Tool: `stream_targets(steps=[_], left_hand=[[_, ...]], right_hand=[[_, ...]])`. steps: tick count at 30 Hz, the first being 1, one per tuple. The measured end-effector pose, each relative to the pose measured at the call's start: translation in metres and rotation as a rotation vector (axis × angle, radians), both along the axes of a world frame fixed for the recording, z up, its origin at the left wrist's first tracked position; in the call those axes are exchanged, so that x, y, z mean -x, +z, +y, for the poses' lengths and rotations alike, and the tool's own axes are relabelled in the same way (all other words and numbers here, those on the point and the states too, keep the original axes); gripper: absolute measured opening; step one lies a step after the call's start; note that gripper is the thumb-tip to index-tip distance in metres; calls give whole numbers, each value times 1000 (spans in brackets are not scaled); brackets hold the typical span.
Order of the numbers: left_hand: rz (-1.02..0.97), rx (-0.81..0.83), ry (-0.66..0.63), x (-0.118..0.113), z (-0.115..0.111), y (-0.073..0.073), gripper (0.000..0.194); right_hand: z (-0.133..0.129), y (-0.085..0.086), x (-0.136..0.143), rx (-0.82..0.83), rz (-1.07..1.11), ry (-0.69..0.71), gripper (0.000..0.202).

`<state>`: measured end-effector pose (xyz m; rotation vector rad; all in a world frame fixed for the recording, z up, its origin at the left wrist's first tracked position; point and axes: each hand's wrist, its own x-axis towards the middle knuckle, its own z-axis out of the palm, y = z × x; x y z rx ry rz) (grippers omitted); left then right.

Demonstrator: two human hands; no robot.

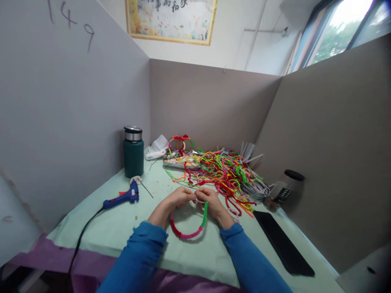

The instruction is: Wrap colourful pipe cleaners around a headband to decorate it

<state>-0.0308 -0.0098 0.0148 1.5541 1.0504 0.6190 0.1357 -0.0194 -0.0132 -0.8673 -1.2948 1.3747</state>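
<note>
A headband-shaped hoop, wrapped in fuzzy red, pink and green pipe cleaner, hangs between my two hands just over the table. My left hand pinches the far side of the hoop, its fingertips close to those of the other hand. With fingers closed, my right hand grips the hoop near the end of the green part, where a pale bare stretch shows. The fingers hide exactly what lies between the fingertips. Just beyond both hands lies a tangled heap of colourful pipe cleaners.
At left lie a blue glue gun with its black cord and a dark green bottle. Behind are a metal tray of small pieces, finished hoops and white tissue. A clear jar and black slab are right.
</note>
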Motion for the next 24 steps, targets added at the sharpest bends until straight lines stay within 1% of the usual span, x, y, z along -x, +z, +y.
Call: stream_targets(steps=[3,6,9,13,14,18,22,24], left_hand=[[-14,-12,10,0,-1,1,36],[-37,-58,9,-1,-3,2,40],[-46,-128,-5,-2,-3,1,43],[-70,-247,-31,-5,1,-3,38],[-82,-278,-18,-6,2,-5,37],[-160,-389,103,-9,6,-7,32],[-218,-464,78,-9,6,-6,31],[-212,-502,94,-9,5,-5,28]], right_hand=[[1,-1,0,-2,-10,6,22],[3,-4,-1,-40,-3,-13,24],[5,-7,-1,-59,11,10,26],[5,-6,-3,-48,19,40,26],[5,-6,-3,-42,21,39,27],[7,-9,0,-29,46,39,26],[10,-13,3,-25,47,24,28],[11,-14,4,-36,41,11,29]])
